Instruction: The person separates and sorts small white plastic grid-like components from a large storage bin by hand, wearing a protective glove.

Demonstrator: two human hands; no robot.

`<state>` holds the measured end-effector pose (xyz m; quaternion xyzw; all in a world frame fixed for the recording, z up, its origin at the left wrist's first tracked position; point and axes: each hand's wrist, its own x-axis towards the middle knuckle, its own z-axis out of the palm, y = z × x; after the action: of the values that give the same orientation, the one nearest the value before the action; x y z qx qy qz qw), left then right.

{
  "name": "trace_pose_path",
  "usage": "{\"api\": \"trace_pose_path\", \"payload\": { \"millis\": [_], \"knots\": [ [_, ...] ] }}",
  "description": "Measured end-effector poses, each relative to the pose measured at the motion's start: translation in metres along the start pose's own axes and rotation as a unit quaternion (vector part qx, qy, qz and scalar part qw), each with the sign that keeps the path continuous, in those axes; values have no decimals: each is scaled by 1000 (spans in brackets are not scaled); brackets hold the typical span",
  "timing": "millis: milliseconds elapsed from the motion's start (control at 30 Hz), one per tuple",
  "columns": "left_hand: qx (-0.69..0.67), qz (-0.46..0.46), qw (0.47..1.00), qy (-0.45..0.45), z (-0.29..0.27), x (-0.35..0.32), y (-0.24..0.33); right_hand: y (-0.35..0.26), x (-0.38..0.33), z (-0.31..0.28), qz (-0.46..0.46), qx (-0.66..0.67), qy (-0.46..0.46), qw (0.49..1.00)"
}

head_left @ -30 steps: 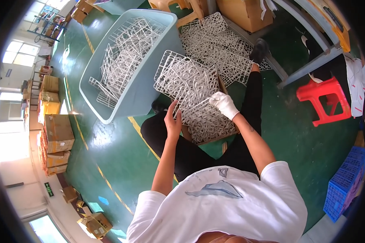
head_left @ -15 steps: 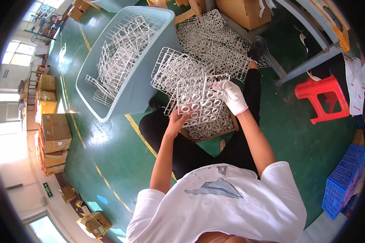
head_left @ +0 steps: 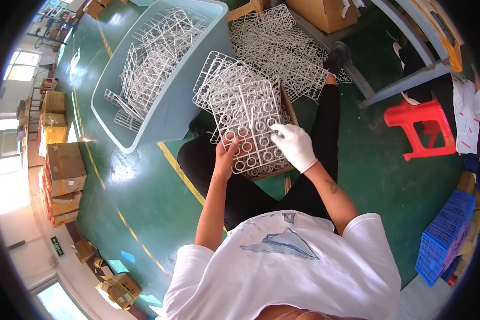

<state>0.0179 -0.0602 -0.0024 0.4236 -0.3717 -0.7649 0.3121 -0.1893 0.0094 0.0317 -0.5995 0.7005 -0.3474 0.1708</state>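
Note:
A white plastic sprue frame (head_left: 245, 124), a grid filled with small rings, is held tilted over my lap. My bare left hand (head_left: 226, 156) grips its lower left edge, thumb on top. My right hand (head_left: 294, 146), in a white glove, is closed at the frame's right edge, fingertips on the rings there; whether they pinch a single ring is hard to see. Under the frame, between my legs, stands a cardboard box (head_left: 289, 109) with loose white rings in it, mostly hidden. More ring frames (head_left: 210, 80) lie stacked just beyond the held one.
A large blue-grey tub (head_left: 168, 98) at the left holds bare white grids (head_left: 160, 58). Further ring frames (head_left: 282, 50) spread over the floor ahead. To the right are a red stool (head_left: 418, 125), a metal table leg (head_left: 405, 85) and a blue plastic crate (head_left: 444, 234). Cartons (head_left: 65, 168) line the left wall.
The held frame has turned to face me more fully and now covers most of the box. My gloved right hand has moved down and slightly left along its right edge.

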Motion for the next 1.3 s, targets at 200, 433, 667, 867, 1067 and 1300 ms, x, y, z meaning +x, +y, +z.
{"api": "trace_pose_path", "payload": {
  "millis": [200,433,667,867,1067,1300],
  "knots": [
    [36,0,999,-35,6,-1,-5,-16,9,17,27,-51,-124,991],
    [18,-5,999,-46,2,-1,-4,11,11,5,241,528,-217,785],
    [-66,5,998,7,0,5,-2,3,12,-3,301,374,-31,877],
    [18,27,999,-17,7,-2,-3,-2,10,14,177,85,-96,976],
    [-65,-9,997,-29,-3,-4,-1,23,13,-20,223,657,-245,677],
    [-18,13,1000,-19,2,-7,2,-12,27,-21,306,416,-40,855]
  ]
}}
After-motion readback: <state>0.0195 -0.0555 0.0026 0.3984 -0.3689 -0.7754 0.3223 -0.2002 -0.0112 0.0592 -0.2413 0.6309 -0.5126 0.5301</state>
